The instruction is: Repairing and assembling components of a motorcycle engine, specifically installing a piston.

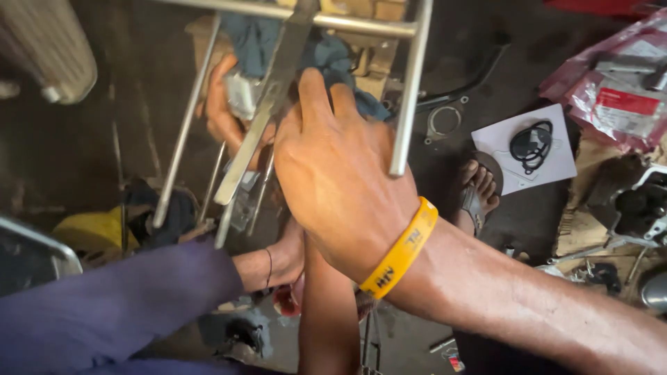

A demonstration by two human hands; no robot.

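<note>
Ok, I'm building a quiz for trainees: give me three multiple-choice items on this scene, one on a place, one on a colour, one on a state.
1. The black rings lie on: A a white sheet; B a red bag; C the blue cloth.
2. The wristband is: A green; B yellow; C white.
3. The right hand is: A gloved; B palm up; C bare, back facing up.
Answers: A, the rings sit on the sheet at right; B, the band shows yellow; C, knuckles face the camera, no glove.

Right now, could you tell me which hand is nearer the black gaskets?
Right: the right hand sits left of the black gaskets; the left hand lies farther left.
</note>
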